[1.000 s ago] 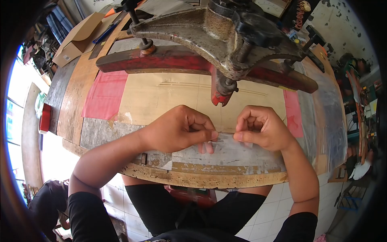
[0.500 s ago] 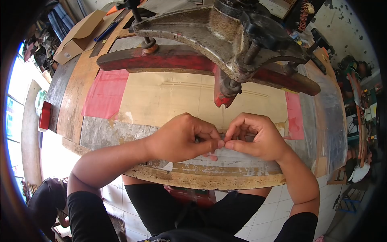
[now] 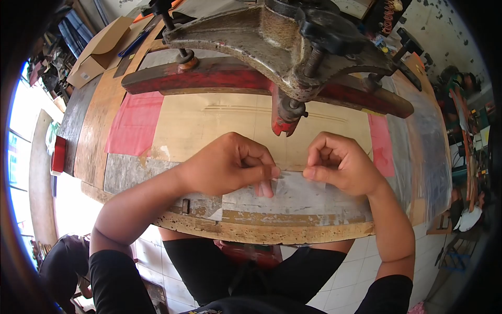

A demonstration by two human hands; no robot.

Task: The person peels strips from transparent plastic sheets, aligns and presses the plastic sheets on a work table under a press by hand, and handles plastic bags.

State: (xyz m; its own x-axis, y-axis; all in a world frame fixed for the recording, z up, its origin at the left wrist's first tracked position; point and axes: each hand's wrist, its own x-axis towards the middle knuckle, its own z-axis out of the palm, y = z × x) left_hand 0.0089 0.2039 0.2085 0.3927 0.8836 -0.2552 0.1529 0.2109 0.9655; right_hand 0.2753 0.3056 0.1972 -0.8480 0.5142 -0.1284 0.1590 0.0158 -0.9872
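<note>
Above the front part of the worktable, my left hand (image 3: pixel 230 166) is closed in a pinch, thumb against forefinger, with the other fingers curled below. My right hand (image 3: pixel 342 163) faces it a short gap away, also pinching. Something thin and clear seems to lie between the fingertips, too faint to make out. Behind both hands, a tan board (image 3: pixel 209 123) lies flat, with a pink sheet (image 3: pixel 137 118) at its left end and another pink strip (image 3: pixel 381 144) at its right end.
A heavy metal frame with a red bar (image 3: pixel 209 78) spans the table beyond my hands, its red fork (image 3: pixel 285 118) pointing down close by. Clear plastic sheeting (image 3: pixel 426 152) covers the right side. An open cardboard box (image 3: pixel 99 52) stands at the back left.
Half a second ago my hands' fingertips were together. They have moved apart sideways and a little away from me, back to about the spacing of one second ago.
</note>
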